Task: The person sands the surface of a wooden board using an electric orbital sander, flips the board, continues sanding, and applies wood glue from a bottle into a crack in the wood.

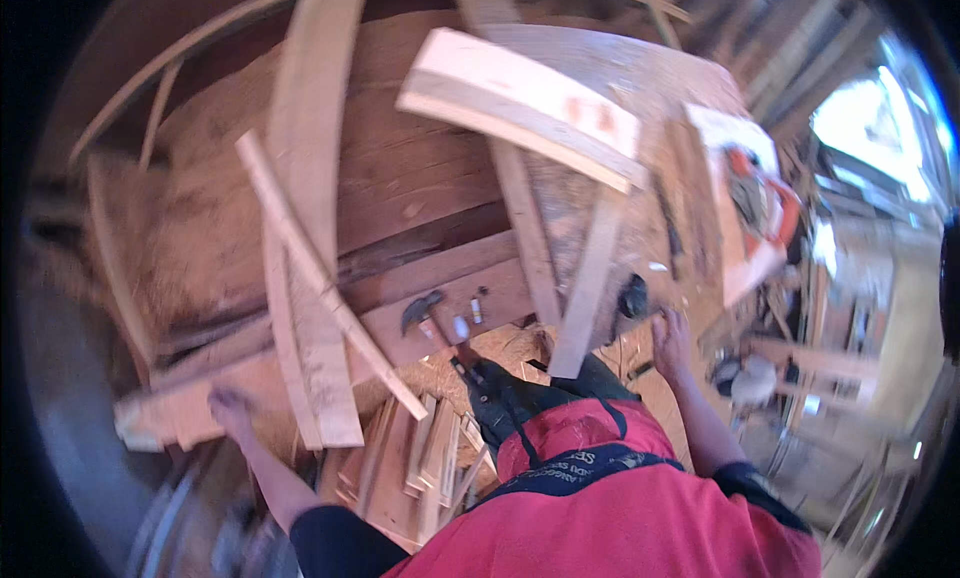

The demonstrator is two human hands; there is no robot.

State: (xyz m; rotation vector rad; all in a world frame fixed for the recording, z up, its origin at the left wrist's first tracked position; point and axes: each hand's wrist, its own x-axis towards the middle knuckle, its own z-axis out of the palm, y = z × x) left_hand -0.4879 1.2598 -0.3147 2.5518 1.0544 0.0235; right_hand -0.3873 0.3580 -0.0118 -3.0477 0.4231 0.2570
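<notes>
While the hands are apart, a plank bears a hammer.

We list the following: a front beam in warm orange-tan; bench boards in reddish brown; a thick timber, pale cream with rust-red smudges on its upper face and a greyer side; a wide plank and a narrow slat, both light tan. We record a hammer, dark-headed; a power tool in orange and grey; a black object; offcuts mixing pale tan with reddish brown; and a shirt, pinkish red, with navy sleeves and a dark band bearing pale lettering.
</notes>
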